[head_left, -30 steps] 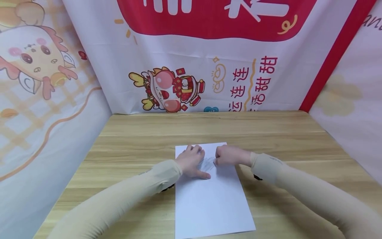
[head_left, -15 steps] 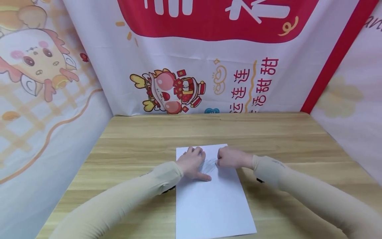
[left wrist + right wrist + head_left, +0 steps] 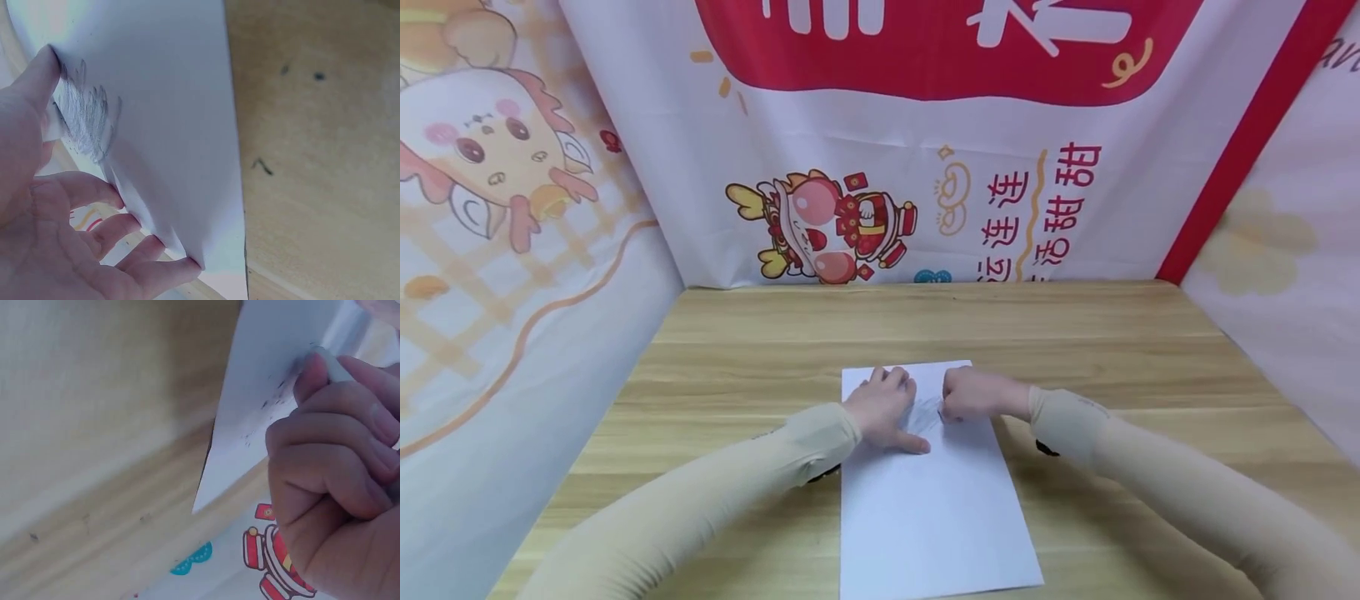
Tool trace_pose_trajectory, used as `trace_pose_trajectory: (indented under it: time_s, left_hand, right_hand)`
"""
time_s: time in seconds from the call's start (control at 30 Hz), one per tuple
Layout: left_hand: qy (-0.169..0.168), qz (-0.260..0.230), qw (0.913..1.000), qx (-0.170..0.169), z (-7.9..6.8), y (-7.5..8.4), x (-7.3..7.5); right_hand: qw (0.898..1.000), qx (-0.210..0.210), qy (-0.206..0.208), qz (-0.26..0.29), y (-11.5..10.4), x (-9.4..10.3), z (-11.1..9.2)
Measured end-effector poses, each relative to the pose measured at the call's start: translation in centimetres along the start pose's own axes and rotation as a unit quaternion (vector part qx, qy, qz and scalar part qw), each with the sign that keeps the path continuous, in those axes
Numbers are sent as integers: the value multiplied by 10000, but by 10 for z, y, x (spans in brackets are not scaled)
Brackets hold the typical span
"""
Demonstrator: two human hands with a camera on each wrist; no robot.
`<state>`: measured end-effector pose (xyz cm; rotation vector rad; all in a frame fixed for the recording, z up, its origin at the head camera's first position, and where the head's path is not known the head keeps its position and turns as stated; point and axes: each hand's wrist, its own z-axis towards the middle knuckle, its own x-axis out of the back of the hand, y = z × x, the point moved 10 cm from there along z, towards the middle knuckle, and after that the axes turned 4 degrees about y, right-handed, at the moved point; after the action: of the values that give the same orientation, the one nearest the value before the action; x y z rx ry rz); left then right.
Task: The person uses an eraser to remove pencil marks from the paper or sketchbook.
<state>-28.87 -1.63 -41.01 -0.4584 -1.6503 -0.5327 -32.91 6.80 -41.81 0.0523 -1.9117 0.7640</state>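
A white sheet of paper point(image 3: 932, 508) lies on the wooden table, with a grey scribbled patch point(image 3: 87, 119) near its far end. My left hand point(image 3: 880, 410) rests on the paper left of the patch, its fingers spread and fingertips pressing down. To the right of the patch, my right hand point(image 3: 976, 393) pinches a small white eraser point(image 3: 337, 370) against the sheet, the other fingers curled in. Most of the eraser is hidden in that hand; in the left wrist view its edge looks dark. Dark crumbs point(image 3: 267, 403) lie on the paper beside it.
The wooden table point(image 3: 760, 333) bears a few dark specks point(image 3: 264, 167) beside the paper. Printed cloth point(image 3: 880, 183) with red shapes and a cartoon figure hangs behind the table, and more cloth point(image 3: 542, 250) lines the left side.
My right hand has shifted slightly right and then back left over the scribbled patch, still pinching the eraser. The left hand holds its place on the paper.
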Motion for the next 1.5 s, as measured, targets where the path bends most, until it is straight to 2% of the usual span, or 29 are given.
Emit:
trace_pose_trajectory:
  time_s: [0.1, 0.2, 0.3, 0.37, 0.5, 0.7, 0.9, 1.13, 1.37, 1.5]
  left_hand:
    - [47, 39, 10000, 44, 0, -2, 1]
    - [19, 42, 10000, 43, 1, -2, 1]
    - [-75, -2, 10000, 23, 1, -1, 1]
    - [-116, 7, 9999, 50, 1, 0, 1]
    - [-97, -5, 9999, 94, 1, -1, 2]
    - [-57, -13, 10000, 63, 0, 0, 2]
    - [-55, -61, 10000, 1, 0, 5, 2]
    - [-66, -10, 9999, 81, 0, 1, -2]
    - [-106, 51, 9999, 56, -1, 1, -6]
    - [-140, 143, 9997, 116, -1, -1, -5]
  right_hand:
    - [9992, 95, 399, 20, 1, 11, 7]
    - [9979, -73, 635, 77, 10, 19, 14]
    - [9985, -203, 496, 112, 14, 19, 14]
    - [9994, -195, 235, 129, 11, 13, 10]
    - [9998, -75, -1, 188, 2, 5, 4]
    - [9980, -154, 585, 187, 9, 16, 10]
    - [9996, -216, 104, 142, 4, 4, -3]
    - [9976, -89, 681, 4, 9, 13, 7]
    - [9990, -411, 163, 89, 11, 0, -3]
    - [9973, -234, 641, 253, 9, 10, 0]
